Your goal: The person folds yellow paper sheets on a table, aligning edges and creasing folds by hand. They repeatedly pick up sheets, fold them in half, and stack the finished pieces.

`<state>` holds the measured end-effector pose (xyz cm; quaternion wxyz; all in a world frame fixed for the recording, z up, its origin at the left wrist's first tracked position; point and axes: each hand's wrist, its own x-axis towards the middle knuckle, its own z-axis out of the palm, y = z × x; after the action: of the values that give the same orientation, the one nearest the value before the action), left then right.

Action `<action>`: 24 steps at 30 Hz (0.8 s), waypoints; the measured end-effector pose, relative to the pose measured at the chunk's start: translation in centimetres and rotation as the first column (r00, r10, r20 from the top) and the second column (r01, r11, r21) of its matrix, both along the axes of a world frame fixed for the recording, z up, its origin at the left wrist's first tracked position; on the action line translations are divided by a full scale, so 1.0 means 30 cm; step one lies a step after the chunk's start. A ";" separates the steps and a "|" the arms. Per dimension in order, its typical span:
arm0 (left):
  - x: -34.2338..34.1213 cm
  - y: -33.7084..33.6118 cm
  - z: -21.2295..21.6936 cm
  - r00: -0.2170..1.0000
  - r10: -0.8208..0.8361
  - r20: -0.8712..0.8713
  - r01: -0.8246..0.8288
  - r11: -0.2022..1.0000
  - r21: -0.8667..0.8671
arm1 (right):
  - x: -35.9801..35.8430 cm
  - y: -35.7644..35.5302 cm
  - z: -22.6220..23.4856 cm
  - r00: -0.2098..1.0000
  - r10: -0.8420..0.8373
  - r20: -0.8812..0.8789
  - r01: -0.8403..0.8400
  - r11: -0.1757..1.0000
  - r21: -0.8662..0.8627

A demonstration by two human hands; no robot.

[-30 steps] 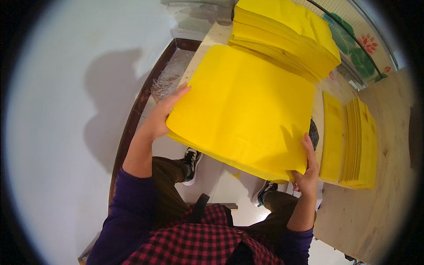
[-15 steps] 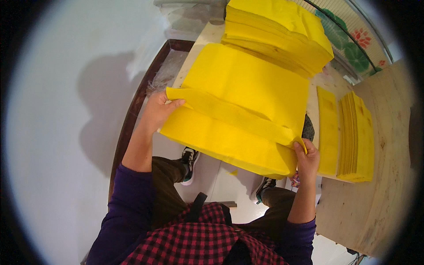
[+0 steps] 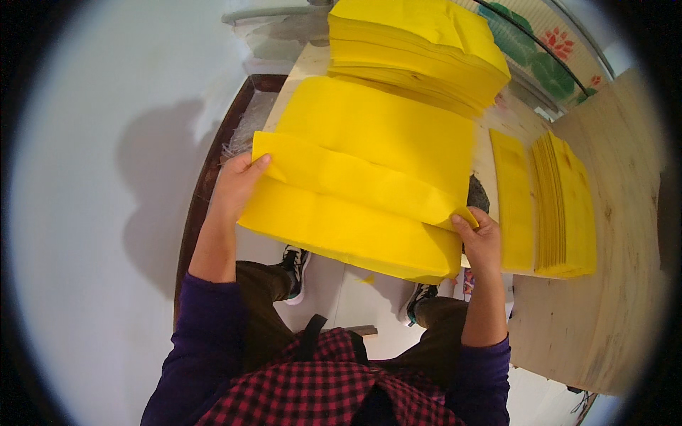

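Observation:
A large yellow paper sheet (image 3: 369, 177) lies over the near end of the table, its near edge folded back on itself into a band. My left hand (image 3: 238, 186) grips the fold's left corner. My right hand (image 3: 479, 238) pinches the fold's right corner. Part of the sheet hangs over the table's edge above my knees.
A thick stack of yellow sheets (image 3: 419, 50) sits at the far end of the table. A pile of folded yellow strips (image 3: 565, 206) and a single folded strip (image 3: 513, 199) lie on the wooden tabletop (image 3: 611, 298) at right. A dark wooden frame (image 3: 206, 177) stands at left.
The flat sheet held up a second ago now has its near edge folded over toward the far side, and both hands have moved along with the fold.

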<state>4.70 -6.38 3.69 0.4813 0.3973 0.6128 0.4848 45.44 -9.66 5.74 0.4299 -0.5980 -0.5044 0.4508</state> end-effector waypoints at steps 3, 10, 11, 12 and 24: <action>-0.003 0.008 0.005 0.999 -0.014 0.049 0.015 1.000 -0.010 | -0.003 0.001 0.019 1.000 0.026 -0.012 -0.027 0.999 -0.030; -0.012 0.004 -0.023 0.990 -0.105 0.089 0.099 0.992 0.073 | -0.015 -0.010 0.056 0.997 0.046 0.054 -0.040 0.994 -0.102; -0.015 0.005 -0.026 0.988 -0.116 0.106 0.106 0.990 0.095 | -0.015 -0.010 0.058 0.996 0.060 0.059 -0.054 0.994 -0.094; -0.016 0.005 -0.030 0.986 -0.118 0.119 0.107 0.990 0.096 | -0.014 -0.010 0.060 0.997 0.075 0.035 -0.071 0.992 -0.105; -0.005 0.004 -0.025 0.996 -0.024 0.081 0.022 0.999 0.030 | 0.079 0.011 0.033 0.986 -0.077 -0.148 0.110 0.967 0.229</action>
<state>4.55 -6.26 2.93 0.5057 0.3911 0.5808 0.5040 47.80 -9.32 6.72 0.5527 -0.5333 -0.4946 0.4069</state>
